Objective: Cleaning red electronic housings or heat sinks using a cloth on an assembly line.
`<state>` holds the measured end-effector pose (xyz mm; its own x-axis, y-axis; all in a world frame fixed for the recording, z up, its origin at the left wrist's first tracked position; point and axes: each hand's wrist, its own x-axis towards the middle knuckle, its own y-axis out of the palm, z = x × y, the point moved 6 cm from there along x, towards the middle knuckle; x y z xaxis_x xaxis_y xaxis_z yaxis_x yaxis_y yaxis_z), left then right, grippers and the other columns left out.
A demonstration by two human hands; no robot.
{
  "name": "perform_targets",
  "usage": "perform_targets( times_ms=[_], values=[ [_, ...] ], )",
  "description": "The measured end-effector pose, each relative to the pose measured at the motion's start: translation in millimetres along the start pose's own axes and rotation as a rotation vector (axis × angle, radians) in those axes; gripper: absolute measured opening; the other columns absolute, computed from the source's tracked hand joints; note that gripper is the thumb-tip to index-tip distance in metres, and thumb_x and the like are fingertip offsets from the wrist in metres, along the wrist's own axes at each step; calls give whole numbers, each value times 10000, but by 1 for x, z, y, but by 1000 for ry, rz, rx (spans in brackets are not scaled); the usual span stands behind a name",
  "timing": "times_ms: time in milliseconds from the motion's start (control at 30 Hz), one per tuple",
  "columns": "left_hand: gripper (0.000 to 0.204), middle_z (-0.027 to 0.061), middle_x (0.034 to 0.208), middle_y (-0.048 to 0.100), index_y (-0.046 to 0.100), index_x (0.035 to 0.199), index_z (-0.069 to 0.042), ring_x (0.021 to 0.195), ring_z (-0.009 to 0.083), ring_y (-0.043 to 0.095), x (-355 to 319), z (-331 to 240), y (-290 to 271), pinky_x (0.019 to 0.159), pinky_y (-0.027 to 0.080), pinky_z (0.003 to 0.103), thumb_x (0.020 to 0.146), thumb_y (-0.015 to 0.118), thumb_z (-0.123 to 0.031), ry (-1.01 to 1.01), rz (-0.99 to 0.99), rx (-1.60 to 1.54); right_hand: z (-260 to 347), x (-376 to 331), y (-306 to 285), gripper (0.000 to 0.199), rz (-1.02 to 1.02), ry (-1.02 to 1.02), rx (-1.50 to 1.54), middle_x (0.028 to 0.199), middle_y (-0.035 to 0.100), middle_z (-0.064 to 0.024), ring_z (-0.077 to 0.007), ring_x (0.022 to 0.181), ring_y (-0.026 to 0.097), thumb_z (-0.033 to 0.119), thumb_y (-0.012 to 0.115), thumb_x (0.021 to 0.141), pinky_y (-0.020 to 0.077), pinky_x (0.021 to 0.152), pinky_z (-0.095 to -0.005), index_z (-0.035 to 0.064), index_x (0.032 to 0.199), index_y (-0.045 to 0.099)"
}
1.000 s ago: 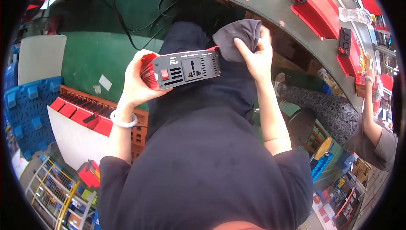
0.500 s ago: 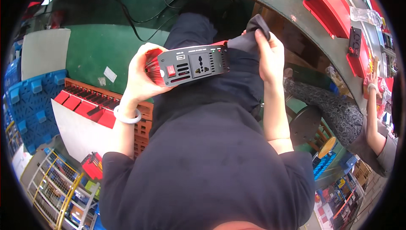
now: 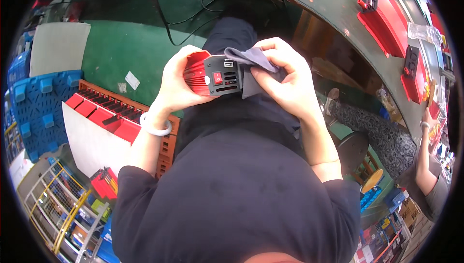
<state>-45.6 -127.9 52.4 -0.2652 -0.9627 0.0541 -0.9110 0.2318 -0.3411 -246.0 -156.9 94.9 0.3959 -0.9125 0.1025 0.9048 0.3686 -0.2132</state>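
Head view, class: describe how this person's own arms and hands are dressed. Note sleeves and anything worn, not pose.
Both forearms are bare below short dark sleeves of a dark top. The left hand has a white bangle at its wrist. The right hand wears no glove, and no band shows on it.

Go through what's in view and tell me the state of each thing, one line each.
Red finned metal power unit: held up, dark end panel facing the camera.
Grey cloth: bunched, pressed against the unit's end.
Left hand: closed around the unit's body.
Right hand: gripping the cloth.
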Motion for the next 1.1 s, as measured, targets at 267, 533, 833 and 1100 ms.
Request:
perform_targets(
  times_ms=[267,533,833,1100],
  values=[
    [592,74,941,604,568,1022,-42,850,195,619,-2,0,-11,792,494,301,508,841,-154,38,-130,3,-3,-1,11,166,66,34,5,896,569,-64,-158,797,555,1,640,743,433,708,-260,-10,907,621],
    [672,78,993,615,560,1080,-55,914,213,626,-5,1,-12,837,500,320,495,868,-172,-47,-177,36,21,-23,39,320,130,-246,-547,907,522,-91,-271,794,510,-19,637,616,409,712,-357,45,926,592],
    [686,72,975,631,561,1092,-63,884,211,638,-3,6,-4,810,508,312,496,877,-187,3,-267,95,27,-19,39,293,39,-344,-727,866,519,-95,-261,790,531,-46,604,656,403,725,-342,-5,946,604],
    [688,83,983,633,559,1099,-47,892,208,641,4,1,2,814,511,315,501,873,-178,17,-298,137,27,-23,36,294,119,-260,-750,888,507,-121,-282,827,517,-15,590,675,391,741,-358,-4,969,580]
  ],
)
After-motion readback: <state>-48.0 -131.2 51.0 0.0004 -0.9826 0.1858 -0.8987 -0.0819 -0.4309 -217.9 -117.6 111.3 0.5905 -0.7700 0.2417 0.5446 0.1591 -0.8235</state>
